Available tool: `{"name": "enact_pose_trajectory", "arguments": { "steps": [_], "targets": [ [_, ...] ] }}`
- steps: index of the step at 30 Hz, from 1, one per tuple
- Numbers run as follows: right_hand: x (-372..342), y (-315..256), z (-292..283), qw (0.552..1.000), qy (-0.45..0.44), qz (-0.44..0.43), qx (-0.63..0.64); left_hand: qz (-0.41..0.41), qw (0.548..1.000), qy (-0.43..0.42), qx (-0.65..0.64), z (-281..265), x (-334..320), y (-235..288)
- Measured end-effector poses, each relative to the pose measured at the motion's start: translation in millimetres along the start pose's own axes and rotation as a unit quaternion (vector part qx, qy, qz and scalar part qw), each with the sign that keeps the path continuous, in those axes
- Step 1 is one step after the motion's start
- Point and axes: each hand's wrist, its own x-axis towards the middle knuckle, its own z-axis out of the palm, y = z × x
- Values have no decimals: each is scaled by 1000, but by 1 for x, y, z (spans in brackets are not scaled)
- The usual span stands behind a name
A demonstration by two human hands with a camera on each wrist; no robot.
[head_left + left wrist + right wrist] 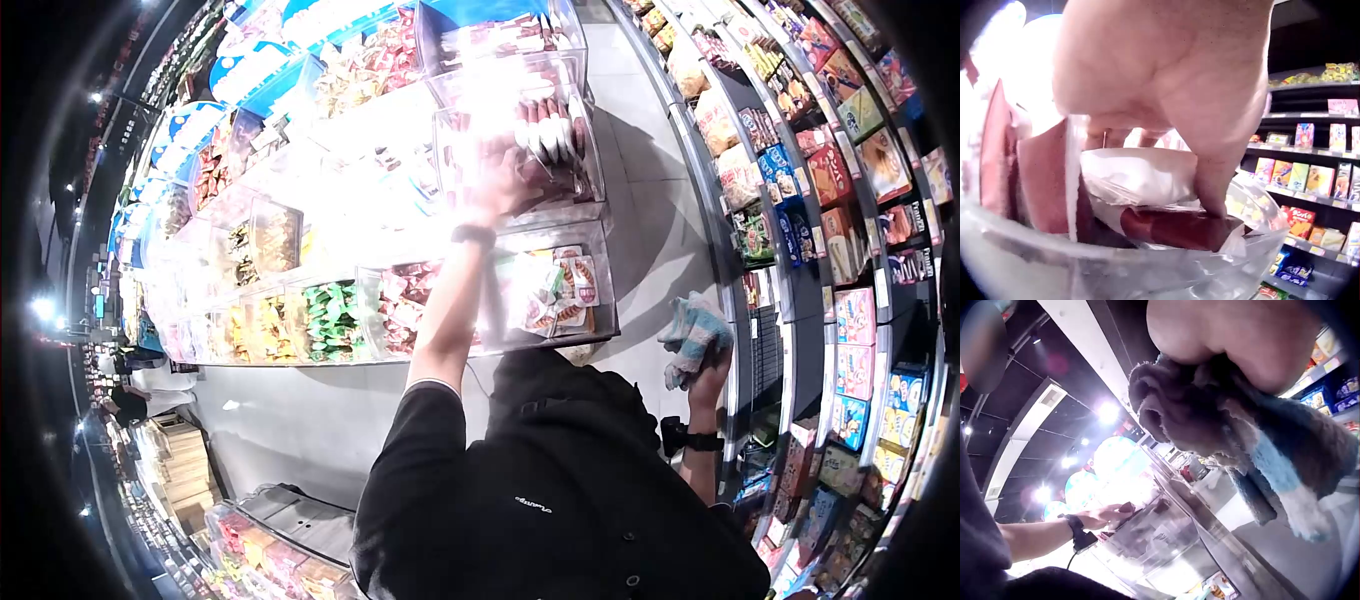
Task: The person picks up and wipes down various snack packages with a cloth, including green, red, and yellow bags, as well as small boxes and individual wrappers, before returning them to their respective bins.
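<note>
My left hand (505, 178) reaches into a clear plastic bin (1054, 265) of wrapped snacks; strong glare washes out part of it in the head view. In the left wrist view, its thumb presses a dark red snack packet (1175, 228), and the fingers curl down behind a white packet (1141, 169), partly hidden. Dark pink packets (1044, 178) stand upright beside them. Low at my right side, away from the bins, my right hand (708, 378) grips a crumpled blue, white and grey cloth (697, 330). Folds of this cloth hang below the palm in the right wrist view.
Clear bins with green-wrapped sweets (333, 318) and flat snack packs (560, 290) line the display's near edge. A shelf rack of boxed snacks (855, 315) runs along the right, across a grey floor aisle (640, 150). A black display unit (300, 515) stands lower left.
</note>
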Motion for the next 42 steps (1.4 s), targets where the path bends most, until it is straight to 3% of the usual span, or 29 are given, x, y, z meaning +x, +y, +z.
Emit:
{"name": "enact_pose_trajectory", "arguments": {
  "steps": [2, 3, 5, 7, 8, 9, 10, 11, 12, 13, 15, 18, 20, 21, 24, 26, 29, 34, 37, 40, 42],
  "targets": [
    [-2, 1, -5, 1000, -1, -2, -8, -22, 997, 72, 4, 1, -2, 9],
    [0, 4, -7, 1000, -7, -8, -9, -14, 997, 41, 63, -13, -3, 19],
    [0, -2, 2, 999, -26, -31, 21, -124, 985, 39, -111, -53, -17, 59],
    [1, -6, 13, 998, -44, -26, 45, -192, 902, 32, -387, -89, -42, 102],
    [0, -9, 18, 997, -53, -21, 54, -225, 787, 9, -575, -100, -60, 121],
    [0, -19, 31, 997, -65, -43, 27, -273, 633, 2, -725, -111, -79, 140],
    [0, -27, 40, 997, -70, -26, -13, -274, 533, 1, -801, -117, -91, 155],
    [1, -27, 49, 994, -78, -61, -42, -280, 424, 0, -861, -122, -103, 171],
    [2, -26, 60, 989, -87, -99, -71, -273, 353, 29, -894, -131, -109, 182],
    [1, -28, 70, 990, -100, -96, -24, -242, 480, 26, -843, -143, -110, 195],
    [-9, -48, 106, 981, -137, -131, -43, -229, 572, 47, -786, -154, -112, 210],
    [-20, -58, 154, 948, -205, -215, -112, -288, 504, 89, -809, -149, -115, 220],
    [-20, -52, 174, 903, -276, -293, -153, -332, 458, 89, -820, -138, -117, 227],
    [-16, -51, 184, 872, -316, -342, -149, -319, 504, 93, -797, -131, -123, 230],
    [-19, -53, 200, 853, -317, -380, -166, -265, 667, 46, -695, -104, -154, 224],
    [-12, -50, 205, 846, -299, -405, -176, -277, 541, 64, -792, -93, -160, 227],
    [-6, -60, 218, 850, -267, -420, -174, -250, 545, 54, -798, -95, -166, 230],
    [-4, -84, 221, 897, -273, -306, -166, -203, 667, 34, -716, -132, -157, 238],
    [0, -63, 209, 875, -264, -367, -175, -198, 648, 42, -734, -135, -156, 240],
    [-2, -52, 197, 830, -296, -420, -214, -162, 618, 104, -762, -130, -151, 240],
    [-12, -47, 191, 838, -293, -412, -203, -169, 624, 62, -760, -132, -151, 239]
  ]
}}
